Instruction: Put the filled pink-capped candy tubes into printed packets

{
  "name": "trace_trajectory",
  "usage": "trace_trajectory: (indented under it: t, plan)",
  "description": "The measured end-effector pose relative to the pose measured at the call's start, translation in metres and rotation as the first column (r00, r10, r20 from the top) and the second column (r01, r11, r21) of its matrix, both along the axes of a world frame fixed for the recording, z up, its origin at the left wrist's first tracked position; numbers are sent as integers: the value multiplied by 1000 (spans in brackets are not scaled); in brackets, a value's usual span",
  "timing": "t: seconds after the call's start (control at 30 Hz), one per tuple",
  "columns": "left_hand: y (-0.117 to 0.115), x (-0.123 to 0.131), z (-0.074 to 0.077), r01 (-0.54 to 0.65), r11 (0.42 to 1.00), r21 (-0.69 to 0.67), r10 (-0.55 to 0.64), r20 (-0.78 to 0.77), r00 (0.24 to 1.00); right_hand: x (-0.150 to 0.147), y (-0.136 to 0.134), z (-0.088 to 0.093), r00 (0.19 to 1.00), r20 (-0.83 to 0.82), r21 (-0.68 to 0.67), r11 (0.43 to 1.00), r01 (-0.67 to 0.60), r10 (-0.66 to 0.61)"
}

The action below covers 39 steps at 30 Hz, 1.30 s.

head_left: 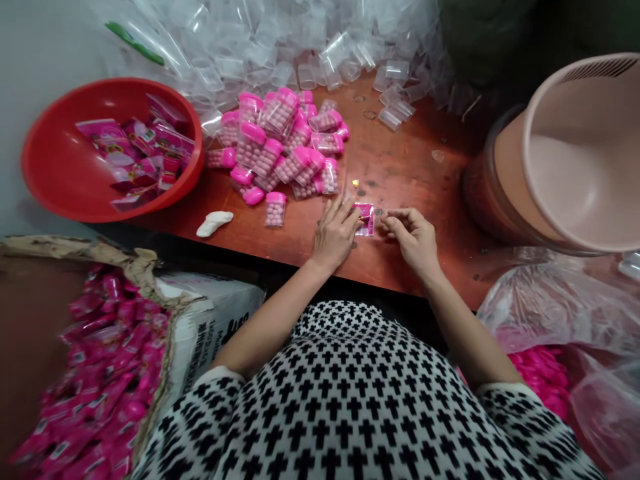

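My left hand [335, 230] rests on the brown table [400, 167] with its fingers laid over the left side of a small pink sachet [367, 219], pinning it down. My right hand [413, 233] is beside it, fingers curled in a pinch at the sachet's right edge. A pile of small clear boxes with pink lids [283, 143], filled with pale beads, lies just beyond my left hand. One such box [275, 209] stands apart, nearer to me.
A red bowl [55, 167] of pink sachets sits at the left. Empty clear boxes [310, 53] are heaped at the back. A stack of pink buckets [575, 160] stands right. A cardboard carton [200, 327] of pink packets is at lower left, plastic bags [560, 313] at lower right.
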<state>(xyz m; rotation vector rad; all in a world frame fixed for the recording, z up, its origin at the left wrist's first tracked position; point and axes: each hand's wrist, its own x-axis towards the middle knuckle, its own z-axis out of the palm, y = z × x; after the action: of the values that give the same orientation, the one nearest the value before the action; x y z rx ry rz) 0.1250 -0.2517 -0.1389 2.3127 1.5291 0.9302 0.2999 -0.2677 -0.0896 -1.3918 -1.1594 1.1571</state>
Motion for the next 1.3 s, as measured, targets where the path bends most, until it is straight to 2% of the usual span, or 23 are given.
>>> trace_trajectory:
  t: [0.1,0.17,0.23,0.3,0.37,0.43,0.47,0.53,0.57,0.67,0.77,0.83,0.87,0.93,1.0,1.03,1.07,1.13,1.17,1.23,1.3]
  plan:
    - [-6,1,9,12,1000,20,-15,130,991,-12,14,-5,992,-119,-37,998,-54,49]
    - [-10,1,18,21,999,-38,-11,268,963,-20,21,-3,980,-185,-57,995,-83,71]
    - [-14,0,29,22,983,-180,70,490,869,-25,26,4,975,-211,-73,993,-91,74]
    - [-17,-2,37,102,913,-395,233,710,665,-29,28,11,973,-214,-86,991,-101,81]
    - [-19,-4,43,290,777,-558,427,806,409,-32,30,16,972,-212,-98,987,-127,104]
    - [-20,-7,48,472,655,-590,572,796,200,-36,29,20,972,-202,-88,986,-140,120]
    - [-21,-8,50,532,620,-577,620,775,117,-38,29,21,972,-197,-79,987,-142,124]
    - [-22,-10,55,598,587,-545,684,729,-7,-44,27,24,973,-190,-60,987,-147,133]
    - [-23,-11,57,614,577,-539,706,707,-44,-46,26,25,973,-183,-47,988,-148,137]
    - [-25,-15,61,595,563,-573,746,662,-68,-51,26,27,980,-118,-4,986,-164,163]
    - [-26,-21,60,474,603,-642,740,672,-30,-45,30,20,982,22,7,982,-187,187]
    - [-25,-25,57,407,626,-665,725,689,10,-34,35,12,967,203,14,987,-161,155]
    - [-25,-28,56,391,631,-670,719,694,29,-27,38,8,934,333,20,989,-148,133]
    - [-24,-31,54,379,632,-676,716,697,48,-16,42,2,787,610,49,986,-159,97]
    - [-24,-32,54,374,629,-681,720,693,50,-12,43,1,647,761,112,972,-205,49]
    - [-23,-31,55,371,627,-685,723,689,51,-13,42,4,647,762,154,963,-222,28]
    - [-23,-30,55,370,625,-687,725,687,51,-16,41,7,700,713,186,955,-232,31]
    - [-23,-25,57,377,624,-684,728,685,39,-27,38,15,863,486,175,951,-254,141]
    - [-23,-23,58,386,624,-679,728,685,30,-33,36,18,913,344,140,950,-280,219]
    - [-24,-20,59,406,626,-666,726,688,10,-42,36,20,944,135,78,946,-314,302]
    - [-25,-21,60,412,625,-663,730,684,-8,-44,39,17,967,85,68,967,-245,239]
